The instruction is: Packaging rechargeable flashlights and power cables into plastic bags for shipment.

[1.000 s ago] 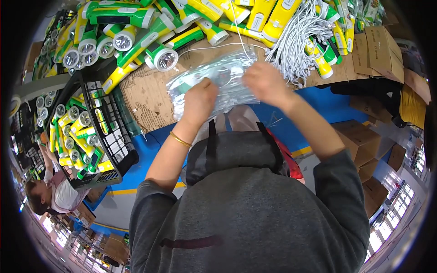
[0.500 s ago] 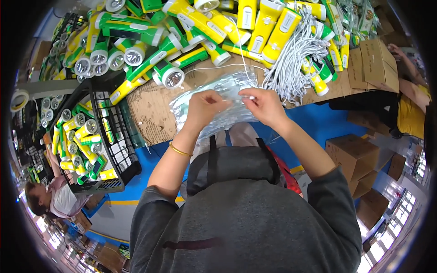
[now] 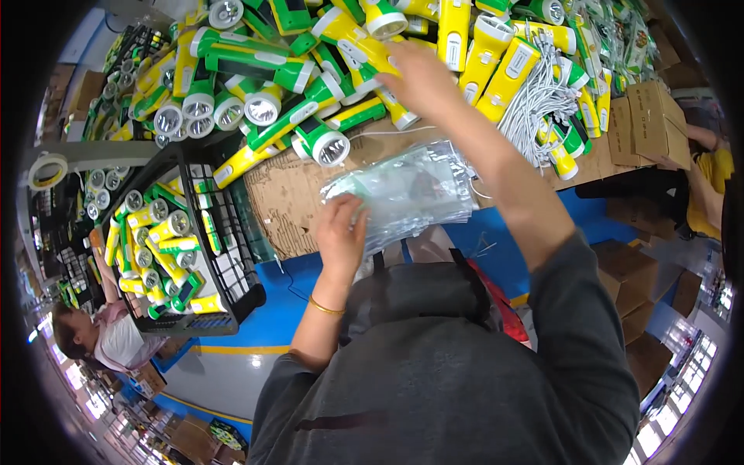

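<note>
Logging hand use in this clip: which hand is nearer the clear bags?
Left. The left hand is at the left edge of the bags; the right hand is farther off, beyond them at the torches.

A factory workshop is indicated by many similar flashlights (image 3: 487,56) heaped across a workbench (image 3: 283,205), a loaded black crate (image 3: 249,301), cardboard boxes (image 3: 659,124), and a blue-and-grey floor (image 3: 280,319) marked with yellow lines (image 3: 240,349).

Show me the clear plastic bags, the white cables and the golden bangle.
Clear plastic bags (image 3: 422,183): head view, middle of the top bag.
White cables (image 3: 528,116): head view, middle of the bundled strands.
Golden bangle (image 3: 326,311): head view, front of the band.
</note>
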A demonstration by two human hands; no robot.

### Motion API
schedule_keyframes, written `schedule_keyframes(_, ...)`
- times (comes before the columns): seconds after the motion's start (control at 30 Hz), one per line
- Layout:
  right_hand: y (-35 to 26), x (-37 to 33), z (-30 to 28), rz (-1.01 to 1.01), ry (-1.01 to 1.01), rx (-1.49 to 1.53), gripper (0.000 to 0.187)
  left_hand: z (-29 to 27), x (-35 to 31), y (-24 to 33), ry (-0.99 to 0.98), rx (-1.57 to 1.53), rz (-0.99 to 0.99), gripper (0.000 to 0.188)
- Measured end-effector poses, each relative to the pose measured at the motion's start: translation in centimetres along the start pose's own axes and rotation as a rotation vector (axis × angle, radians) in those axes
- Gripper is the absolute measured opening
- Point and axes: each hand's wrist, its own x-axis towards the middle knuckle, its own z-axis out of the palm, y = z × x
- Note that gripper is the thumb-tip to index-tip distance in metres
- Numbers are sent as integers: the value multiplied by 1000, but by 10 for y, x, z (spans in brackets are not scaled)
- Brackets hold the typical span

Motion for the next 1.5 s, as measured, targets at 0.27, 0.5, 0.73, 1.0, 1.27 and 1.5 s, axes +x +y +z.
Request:
schedule_keyframes(0.27,-27,15,10,264,-160,-72,60,-13,9,-1,-198,-238,71,18)
schedule_keyframes(0.5,-81,-105,-42,-93,-305,452,74,-24,23,-14,-611,-216,-176,28)
schedule_keyframes(0.73,-33,-150,-57,-238,-653,-92,54,-33,31,10,-554,-193,92,54)
schedule_keyframes(1.0,-18,-98,-47,470,-196,374,15,-18,16,1,-343,-84,34,41)
schedule_keyframes(1.27,-39,-64,-38,205,155,833,15,-13,27,11,-443,-262,-197,43)
schedule_keyframes(1.5,-15,-145,-7,455,-503,1109,6,-6,41,-1,-638,-359,-328,62)
